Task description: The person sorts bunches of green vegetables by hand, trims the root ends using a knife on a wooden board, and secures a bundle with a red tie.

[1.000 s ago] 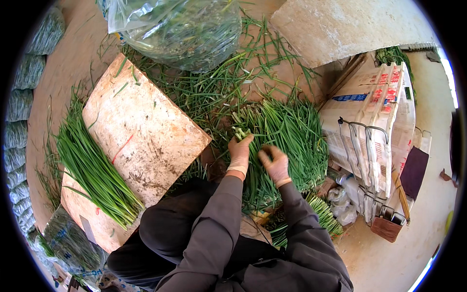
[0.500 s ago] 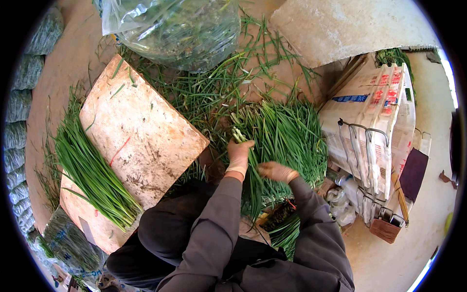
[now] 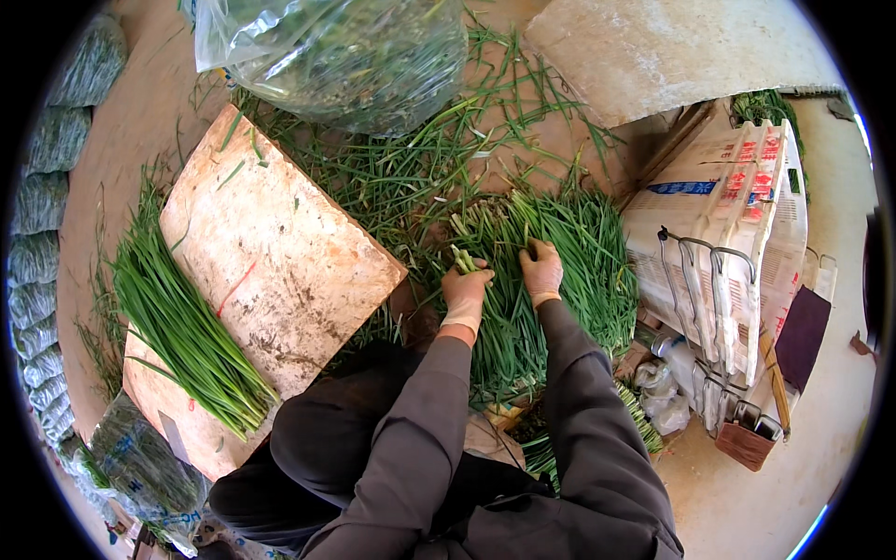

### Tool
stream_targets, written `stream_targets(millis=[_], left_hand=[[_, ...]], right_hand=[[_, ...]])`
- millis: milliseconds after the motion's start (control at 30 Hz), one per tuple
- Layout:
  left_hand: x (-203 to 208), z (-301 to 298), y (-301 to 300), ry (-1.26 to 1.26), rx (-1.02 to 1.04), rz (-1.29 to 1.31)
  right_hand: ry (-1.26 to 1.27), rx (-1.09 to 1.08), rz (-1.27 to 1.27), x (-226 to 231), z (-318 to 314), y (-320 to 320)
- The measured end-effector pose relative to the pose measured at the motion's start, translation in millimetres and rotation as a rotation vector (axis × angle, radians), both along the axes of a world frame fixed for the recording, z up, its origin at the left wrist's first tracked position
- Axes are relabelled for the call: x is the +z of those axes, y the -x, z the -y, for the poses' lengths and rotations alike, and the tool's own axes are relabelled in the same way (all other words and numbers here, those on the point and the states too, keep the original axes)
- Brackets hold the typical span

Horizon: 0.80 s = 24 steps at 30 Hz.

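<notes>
My left hand (image 3: 464, 294), in what looks like a thin pale glove, is closed round a small bunch of garlic chives (image 3: 462, 259). Its pale stem ends stick up past my fingers, and the leaves hang toward me. To its right, my right hand (image 3: 541, 271) pinches a few chive stems at the top of a large heap of chives (image 3: 593, 280); my fingers partly hide them. A thicker bundle of chives (image 3: 187, 322) lies on the worn, pale board (image 3: 280, 243) at the left, away from both hands.
Loose leaves (image 3: 401, 177) litter the floor beyond the heap. A clear plastic bag of greens (image 3: 345, 65) stands at the far side. White crates with metal handles (image 3: 709, 224) rise at the right, below a pale slab (image 3: 672, 56). Wrapped bundles (image 3: 37, 201) are stacked along the far left.
My right hand has moved away from the left hand's bunch, up and right onto the heap, where it now pinches stems. My left hand keeps its bunch nearly in place.
</notes>
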<state>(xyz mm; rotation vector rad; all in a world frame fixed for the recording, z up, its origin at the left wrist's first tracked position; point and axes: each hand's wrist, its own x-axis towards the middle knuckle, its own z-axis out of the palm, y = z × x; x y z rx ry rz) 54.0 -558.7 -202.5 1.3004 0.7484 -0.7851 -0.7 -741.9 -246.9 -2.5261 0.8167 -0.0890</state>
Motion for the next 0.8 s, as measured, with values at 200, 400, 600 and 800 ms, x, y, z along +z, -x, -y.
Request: stream_targets(millis=[200,400,600,800], left_hand=[[7,9,5,0.067,-0.015,0.125],[-2,-10,-1,-0.108,0.032,-0.067],[12,-5,-5,-0.164,-0.028,-0.092],[4,-13,-10,-0.118,-0.083,-0.093]], right_hand=[[-0.479,0.032,0.155,39,-48,21],[-1.142,0.139,-0.251,64,-39,5],[-0.258,0.107,0.096,3,13,-33],[-0.176,-0.068,-0.308,-15,75,-38]])
